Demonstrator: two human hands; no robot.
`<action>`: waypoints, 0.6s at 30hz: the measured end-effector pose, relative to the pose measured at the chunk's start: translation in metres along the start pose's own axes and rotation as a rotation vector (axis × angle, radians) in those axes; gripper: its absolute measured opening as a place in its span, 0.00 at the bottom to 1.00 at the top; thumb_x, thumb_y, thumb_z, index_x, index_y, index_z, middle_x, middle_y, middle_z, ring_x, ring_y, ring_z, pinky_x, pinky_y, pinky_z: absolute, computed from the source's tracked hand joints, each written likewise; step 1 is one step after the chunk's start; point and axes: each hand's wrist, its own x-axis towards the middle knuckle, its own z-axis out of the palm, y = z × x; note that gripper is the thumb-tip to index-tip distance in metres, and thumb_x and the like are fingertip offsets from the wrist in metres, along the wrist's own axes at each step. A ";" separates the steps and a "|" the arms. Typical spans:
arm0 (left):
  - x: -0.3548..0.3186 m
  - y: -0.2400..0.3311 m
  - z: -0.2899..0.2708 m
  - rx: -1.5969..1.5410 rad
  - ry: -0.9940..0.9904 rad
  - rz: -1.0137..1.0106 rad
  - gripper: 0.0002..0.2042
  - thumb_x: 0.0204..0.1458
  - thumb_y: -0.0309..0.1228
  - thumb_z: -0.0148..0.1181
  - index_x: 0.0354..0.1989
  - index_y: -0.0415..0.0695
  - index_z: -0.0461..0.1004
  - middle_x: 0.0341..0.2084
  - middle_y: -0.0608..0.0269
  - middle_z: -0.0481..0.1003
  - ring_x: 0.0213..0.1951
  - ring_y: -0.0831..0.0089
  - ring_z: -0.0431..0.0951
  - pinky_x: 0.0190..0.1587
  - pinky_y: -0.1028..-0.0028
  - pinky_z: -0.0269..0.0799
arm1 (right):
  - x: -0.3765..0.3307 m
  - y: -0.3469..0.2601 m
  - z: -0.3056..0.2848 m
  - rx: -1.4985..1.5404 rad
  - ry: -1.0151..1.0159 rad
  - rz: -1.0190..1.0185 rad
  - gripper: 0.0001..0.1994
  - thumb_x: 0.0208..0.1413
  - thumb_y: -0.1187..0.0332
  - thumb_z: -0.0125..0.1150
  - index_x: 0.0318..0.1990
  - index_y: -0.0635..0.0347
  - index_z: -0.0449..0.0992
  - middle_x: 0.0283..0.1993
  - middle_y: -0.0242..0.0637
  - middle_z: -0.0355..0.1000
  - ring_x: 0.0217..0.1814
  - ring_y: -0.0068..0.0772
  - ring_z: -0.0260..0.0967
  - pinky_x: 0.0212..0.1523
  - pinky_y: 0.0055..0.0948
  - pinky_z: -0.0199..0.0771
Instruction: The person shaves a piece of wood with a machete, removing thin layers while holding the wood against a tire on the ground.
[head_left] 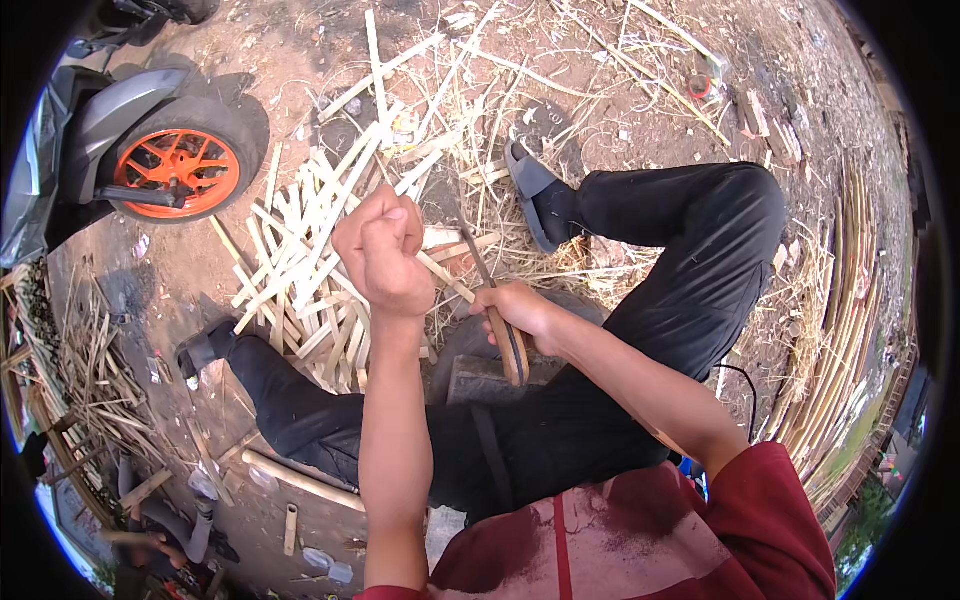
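Note:
My left hand [385,255] is closed in a fist around one end of a pale bamboo strip [446,278]. The strip slants down from that fist to my right hand [522,316], where its other end meets the fingers. A knife is gripped in my right hand; its wooden handle [513,358] points back toward me, and its narrow dark blade [478,258] points away, crossing close to the strip. Below both hands, between my legs, is a dark block [495,380]. The left palm and the strip's end inside it are hidden.
Cut bamboo strips [300,270] lie heaped beyond my left leg. A motorbike wheel [180,165] with an orange rim stands at far left. Long bamboo lengths [835,330] lie along the right. Another person [175,530] is at lower left, near a bamboo pole [300,481].

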 end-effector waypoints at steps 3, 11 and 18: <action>-0.009 0.008 0.012 0.062 -0.031 0.025 0.15 0.50 0.29 0.42 0.14 0.44 0.48 0.11 0.69 0.52 0.16 0.83 0.47 0.19 0.74 0.39 | -0.003 0.004 0.006 -0.021 0.004 -0.029 0.11 0.55 0.62 0.61 0.38 0.61 0.72 0.28 0.34 0.68 0.27 0.28 0.69 0.31 0.32 0.74; 0.026 -0.048 -0.012 0.083 0.240 -0.029 0.16 0.55 0.31 0.41 0.15 0.48 0.49 0.10 0.71 0.51 0.16 0.81 0.48 0.19 0.74 0.41 | 0.067 0.028 -0.004 -0.346 0.223 -0.270 0.18 0.61 0.58 0.59 0.27 0.64 0.71 0.21 0.35 0.68 0.20 0.28 0.66 0.24 0.35 0.66; 0.049 -0.057 -0.001 0.210 0.402 0.036 0.17 0.55 0.31 0.42 0.13 0.46 0.53 0.09 0.70 0.55 0.14 0.79 0.51 0.20 0.72 0.45 | 0.037 0.000 0.009 -0.389 0.340 -0.643 0.22 0.63 0.51 0.56 0.39 0.67 0.77 0.27 0.47 0.77 0.31 0.45 0.76 0.37 0.42 0.72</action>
